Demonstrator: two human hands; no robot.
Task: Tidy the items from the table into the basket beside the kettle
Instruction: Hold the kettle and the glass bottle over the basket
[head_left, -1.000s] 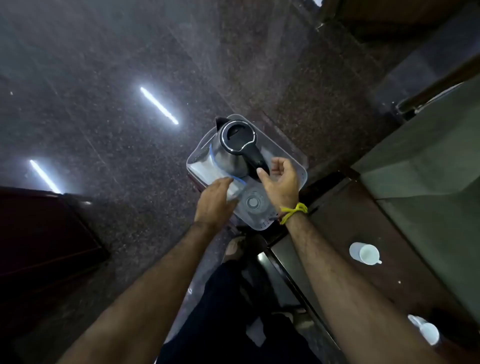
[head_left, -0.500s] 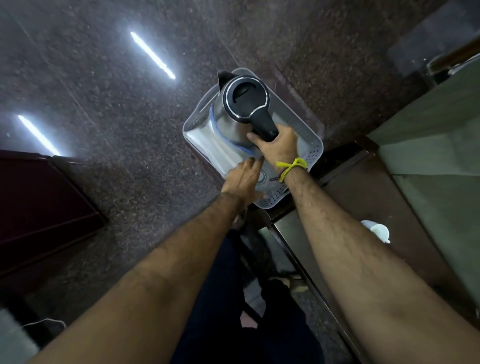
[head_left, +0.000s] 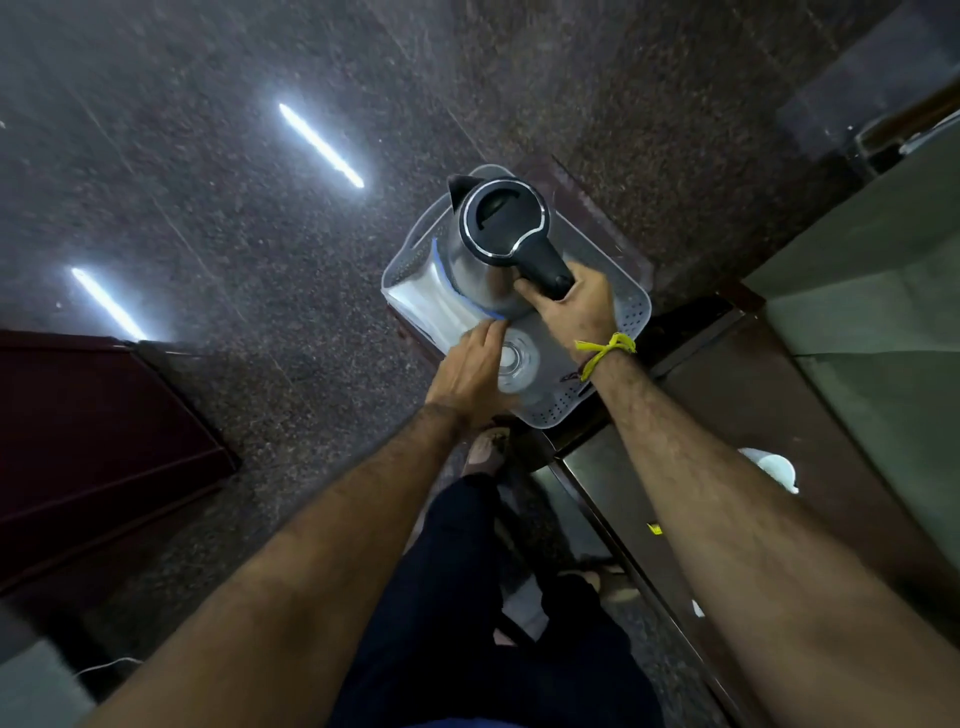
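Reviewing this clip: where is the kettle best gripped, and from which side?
By the black handle, approached from the person's near right. It juts off the kettle toward them, clear of the spout on the far side. The right hand already grips it there.

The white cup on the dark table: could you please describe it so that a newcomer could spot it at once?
Start at the translucent perforated basket holding the steel kettle. Follow the right forearm back towards the body along the dark wooden table. The white cup peeks out beside that forearm, the only white object on the table top.
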